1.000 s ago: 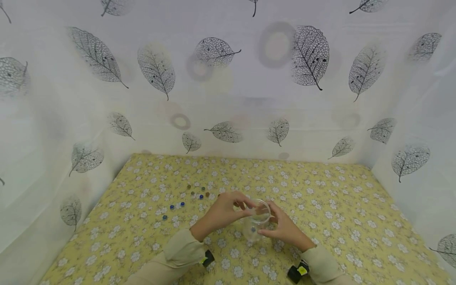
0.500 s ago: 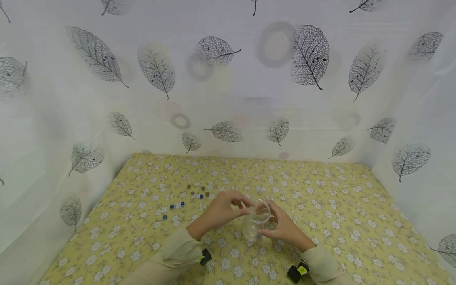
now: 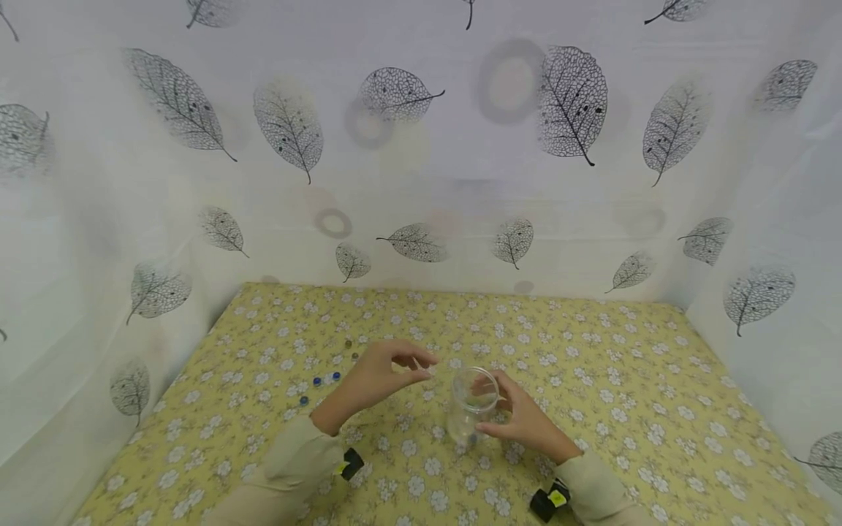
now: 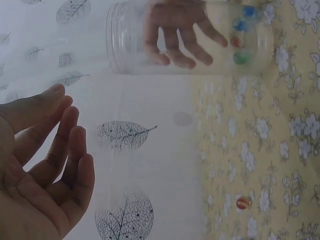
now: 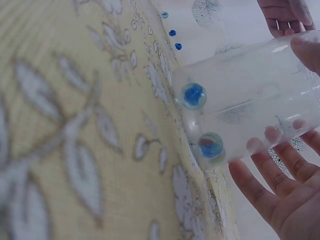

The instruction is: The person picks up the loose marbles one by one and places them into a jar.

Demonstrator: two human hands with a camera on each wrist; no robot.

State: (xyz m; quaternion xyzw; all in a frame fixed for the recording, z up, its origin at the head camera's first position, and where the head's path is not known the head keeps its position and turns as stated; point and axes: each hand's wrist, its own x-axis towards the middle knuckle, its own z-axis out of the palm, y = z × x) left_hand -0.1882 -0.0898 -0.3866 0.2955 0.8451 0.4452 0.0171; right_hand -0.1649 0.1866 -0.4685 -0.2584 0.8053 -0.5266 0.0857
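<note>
A clear jar stands on the table with its mouth upward. My right hand grips its side, thumb on one side and fingers on the other. Several glass marbles lie at its bottom: in the left wrist view a blue marble, an orange-red marble and a green marble show. My left hand is in the air left of the jar, apart from it. Its fingers are loosely bent, and nothing shows between them and the thumb.
Left of my left hand, loose blue marbles lie on the yellow floral tablecloth. A brownish marble lies farther back. An orange striped marble shows in the left wrist view. A white leaf-print curtain encloses the table's back and sides.
My left hand has moved left, away from the jar's mouth, and now covers some table marbles. A blue marble inside the jar has dropped towards its bottom. My right hand has stayed on the jar.
</note>
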